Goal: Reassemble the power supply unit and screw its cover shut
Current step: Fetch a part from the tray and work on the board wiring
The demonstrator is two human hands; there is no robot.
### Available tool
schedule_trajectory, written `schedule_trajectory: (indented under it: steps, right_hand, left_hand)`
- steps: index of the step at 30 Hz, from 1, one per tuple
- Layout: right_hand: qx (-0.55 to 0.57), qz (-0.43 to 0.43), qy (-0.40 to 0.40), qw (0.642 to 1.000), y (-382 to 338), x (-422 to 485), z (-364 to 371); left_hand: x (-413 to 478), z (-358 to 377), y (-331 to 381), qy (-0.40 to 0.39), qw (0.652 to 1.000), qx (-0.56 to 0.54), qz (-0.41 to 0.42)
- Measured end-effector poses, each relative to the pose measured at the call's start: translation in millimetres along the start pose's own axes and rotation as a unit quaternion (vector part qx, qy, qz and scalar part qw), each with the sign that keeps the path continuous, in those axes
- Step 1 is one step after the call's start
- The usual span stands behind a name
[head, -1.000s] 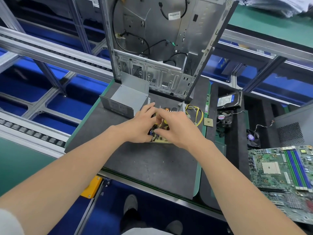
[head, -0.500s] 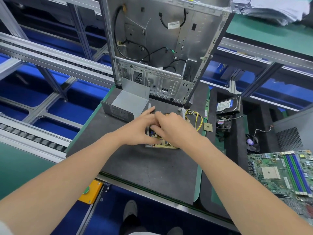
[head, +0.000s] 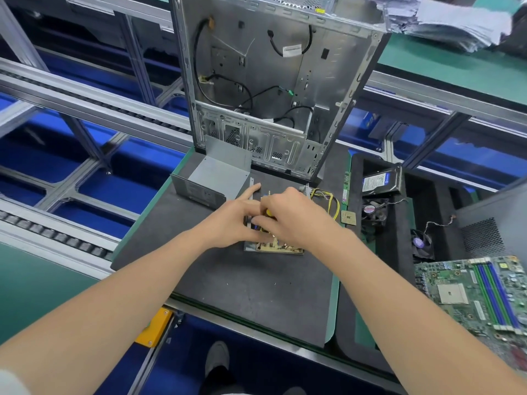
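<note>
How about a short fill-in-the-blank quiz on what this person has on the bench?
1. The grey metal cover lies to the ____ of the circuit board that the left hand and right hand work on.
2. The open computer case stands ____ behind them.
3. The wires beside the right hand are black and ____.
4. The green motherboard lies on the person's far ____.

Missing words: left; upright; yellow; right.
</note>
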State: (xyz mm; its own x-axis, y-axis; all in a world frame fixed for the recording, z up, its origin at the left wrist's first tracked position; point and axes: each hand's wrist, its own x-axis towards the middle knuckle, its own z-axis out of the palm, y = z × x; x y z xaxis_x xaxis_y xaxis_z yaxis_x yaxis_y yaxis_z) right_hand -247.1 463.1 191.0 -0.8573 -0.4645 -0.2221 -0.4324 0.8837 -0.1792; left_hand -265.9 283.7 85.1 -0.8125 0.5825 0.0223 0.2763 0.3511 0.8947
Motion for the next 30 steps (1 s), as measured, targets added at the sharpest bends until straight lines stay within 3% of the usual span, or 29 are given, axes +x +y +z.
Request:
schedule_trajectory:
  steps: [3, 5, 8, 10, 11, 13, 19, 21, 22, 24, 26, 28, 30]
  right_hand:
    - [-0.009, 0.113, 0.048, 0.992, -6.8, 2.7, 10.1]
    - [-0.036, 0.102, 0.079, 0.991, -8.2, -0.8, 10.0]
    - [-0.026, -0.056, 0.083, 0.995, 2.8, -11.1, -2.5]
    - [-0.028, -0.163, 0.022, 0.986, 12.0, -12.1, -12.5]
    - [-0.032, -0.176, -0.005, 0.984, 13.9, -10.1, -14.6]
    - [-0.022, -0.126, -0.012, 0.992, 11.3, -5.3, -15.2]
    - [-0.041, 0.080, 0.075, 0.993, -8.6, 0.0, 1.0]
    - [-0.053, 0.069, 0.097, 0.991, -10.3, -4.8, -0.1]
    - [-0.055, 0.024, 0.100, 0.993, -7.5, -8.3, -3.1]
    - [-0.032, -0.118, 0.054, 0.991, 4.5, -12.1, -11.1]
    - [-0.029, -0.174, -0.016, 0.984, 10.0, -12.1, -21.1]
    - [-0.046, -0.111, -0.013, 0.993, 6.7, -7.7, -19.2]
    - [-0.069, -0.009, 0.041, 0.997, 2.0, -5.1, -8.8]
  left_hand:
    - [-0.4, 3.6, -0.1, 0.018, 1.000, -0.011, -0.002]
    - [-0.9, 3.1, -1.3, 0.014, 1.000, -0.011, -0.021]
    - [-0.2, -1.4, -3.6, -0.008, 1.000, 0.013, -0.007]
    - [-0.8, -4.4, -3.6, -0.014, 0.999, 0.034, 0.003]
    - [-1.7, -5.3, -2.7, -0.018, 0.999, 0.035, 0.002]
    - [-2.1, -5.5, -2.5, -0.028, 0.999, 0.028, 0.008]
    - [-0.4, -0.1, -1.3, -0.004, 0.999, -0.018, -0.032]
    - [-0.6, -0.9, -0.9, -0.010, 0.998, -0.023, -0.054]
    - [-0.3, -1.8, -2.3, -0.013, 0.999, -0.004, -0.039]
    - [0.1, -3.4, -4.8, -0.017, 0.999, 0.031, -0.002]
    - [-0.5, -5.2, -5.5, -0.025, 0.999, 0.040, 0.001]
    - [-1.1, -5.7, -2.3, -0.035, 0.999, 0.032, 0.006]
    - [-1.5, -4.1, 0.3, -0.035, 0.999, 0.017, 0.006]
